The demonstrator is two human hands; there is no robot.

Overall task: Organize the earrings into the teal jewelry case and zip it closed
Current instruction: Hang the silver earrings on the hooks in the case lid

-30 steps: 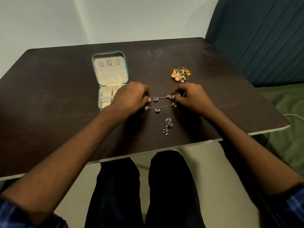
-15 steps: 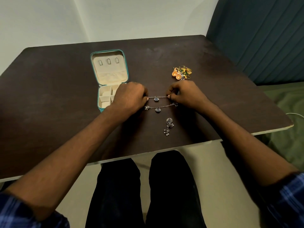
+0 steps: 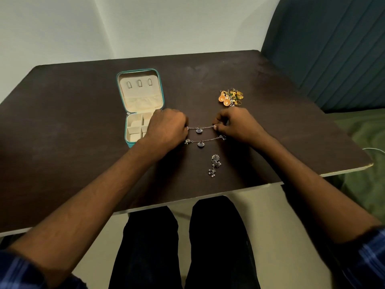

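While the thin silver chain earring with a blue charm (image 3: 199, 129) is stretching taut between them, the left hand (image 3: 168, 127) and right hand (image 3: 237, 124) are each pinching one end, the right having crept slightly inward. Straightening seems nearly done; the open teal zip jewelry case (image 3: 141, 105), touching the left hand, is waiting empty. A matching chain (image 3: 201, 141) is lying just nearer.

Bare dark table (image 3: 73, 126) lies left of the open teal jewelry case (image 3: 140, 105). The left hand (image 3: 166, 128) overlaps the case's compartments. Two silver chain earrings (image 3: 203, 140) span between the hands; a silver jhumka earring (image 3: 214, 165) lies nearer, orange-and-gold earrings (image 3: 230, 98) farther back.
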